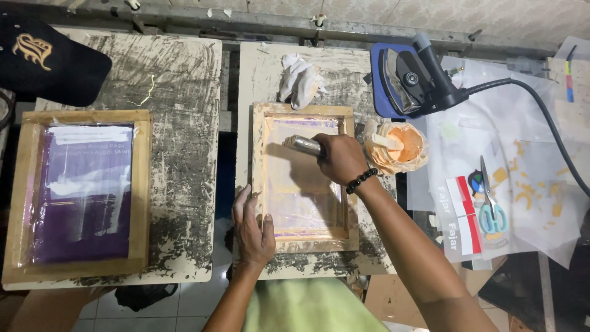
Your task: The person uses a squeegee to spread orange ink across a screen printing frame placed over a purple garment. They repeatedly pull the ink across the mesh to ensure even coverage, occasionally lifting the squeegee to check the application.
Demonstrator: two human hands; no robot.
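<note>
Two hands at wooden screen-printing frame [305,178] lying flat on centre board: left hand [253,224] pressed flat, fingers spread, on frame's near-left edge, right hand [339,157] gripping squeegee [302,144] near frame's far end; judged best with even pressure, frame pinned firmly.

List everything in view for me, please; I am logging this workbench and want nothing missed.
wooden screen frame: 1, pale wood, centre board
squeegee: 1, grey, on that frame's mesh
second screen frame: 1, wood with purple mesh, left board
rag: 1, white, above centre frame
ink tub: 1, orange, right of frame
iron: 1, black on blue pad, upper right
scissors: 1, teal handles, right sheet
cap: 1, black, top left
left hand: steadies frame edge
right hand: grips squeegee, beaded bracelet
</note>
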